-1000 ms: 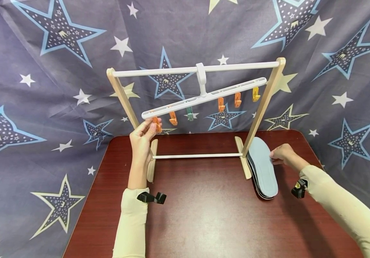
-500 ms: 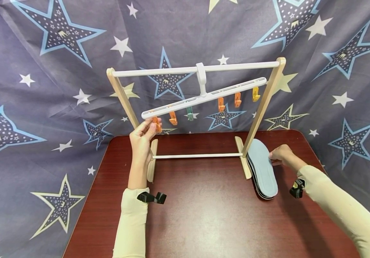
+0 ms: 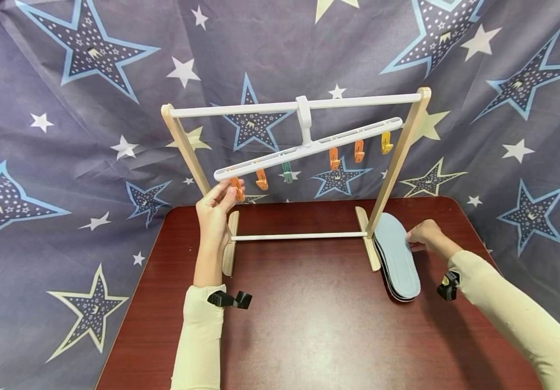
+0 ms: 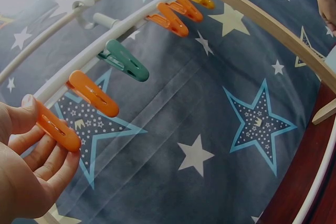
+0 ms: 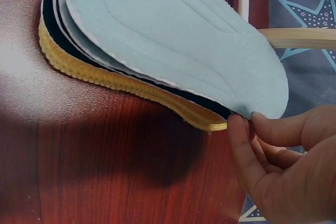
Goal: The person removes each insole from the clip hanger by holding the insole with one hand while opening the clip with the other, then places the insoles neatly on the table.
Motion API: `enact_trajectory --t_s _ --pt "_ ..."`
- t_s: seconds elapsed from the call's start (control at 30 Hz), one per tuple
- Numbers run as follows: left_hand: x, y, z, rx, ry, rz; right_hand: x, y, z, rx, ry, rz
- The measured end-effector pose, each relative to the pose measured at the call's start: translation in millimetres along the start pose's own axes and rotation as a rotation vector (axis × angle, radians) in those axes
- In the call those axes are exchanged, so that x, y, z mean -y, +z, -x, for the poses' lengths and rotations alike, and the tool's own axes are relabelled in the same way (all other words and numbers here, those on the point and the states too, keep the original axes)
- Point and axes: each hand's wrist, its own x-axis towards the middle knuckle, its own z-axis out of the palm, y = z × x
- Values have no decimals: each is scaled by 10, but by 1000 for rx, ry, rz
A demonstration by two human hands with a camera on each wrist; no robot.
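Observation:
My left hand point(image 3: 213, 216) pinches the leftmost orange clothes peg point(image 3: 237, 190) under a tilted white hanger bar point(image 3: 280, 157). The left wrist view shows thumb and fingers around this orange clothes peg point(image 4: 59, 130). On the table's right side, my right hand point(image 3: 428, 235) pinches the edge of a light blue insole point(image 3: 399, 257). That insole is the top one of a stack. In the right wrist view, thumb and forefinger hold its rim near one end, and a yellow textured layer point(image 5: 105, 78) shows underneath.
The hanger hooks over the upper rod point(image 3: 358, 101) of a wooden rack point(image 3: 189, 149). Several more pegs, orange, green point(image 3: 287, 172) and yellow point(image 3: 386, 142), hang from the bar. The insoles lie beside the rack's right foot point(image 3: 368, 241). A star-patterned cloth point(image 3: 114, 216) hangs behind the brown table point(image 3: 299, 319).
My right hand has shifted slightly left, and the far end of the top insole has come down a little. The left hand stays on its clothes peg.

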Motion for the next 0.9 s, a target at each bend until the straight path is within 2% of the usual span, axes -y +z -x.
enact_trajectory --t_s 0.5,0.9 --pt "-1 -7 5 -4 -10 -4 -53 2 -79 19 -2 -5" --pt "-24 8 20 0 -3 3 -50 29 -56 -17 22 -3"
